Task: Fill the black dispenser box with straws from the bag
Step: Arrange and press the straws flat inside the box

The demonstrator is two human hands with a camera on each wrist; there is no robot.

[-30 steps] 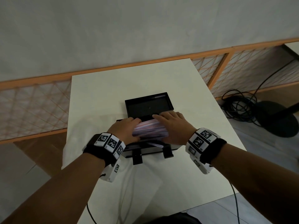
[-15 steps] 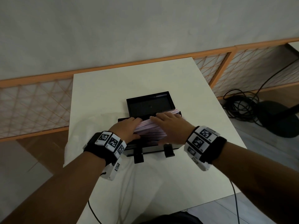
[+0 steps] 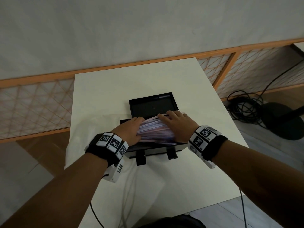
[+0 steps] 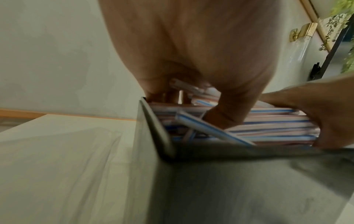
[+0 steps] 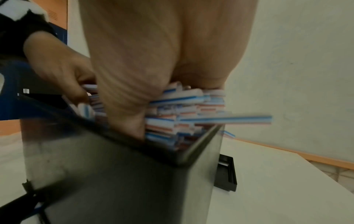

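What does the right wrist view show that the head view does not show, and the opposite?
Only the right wrist view shows the striped ends of the straws packed above the box wall, with one straw sticking out sideways past the edge. Only the head view shows the lid lying open-side up behind the dispenser box, the whole white table and the cables on the floor. Both show the left hand and right hand on the straws inside the box.
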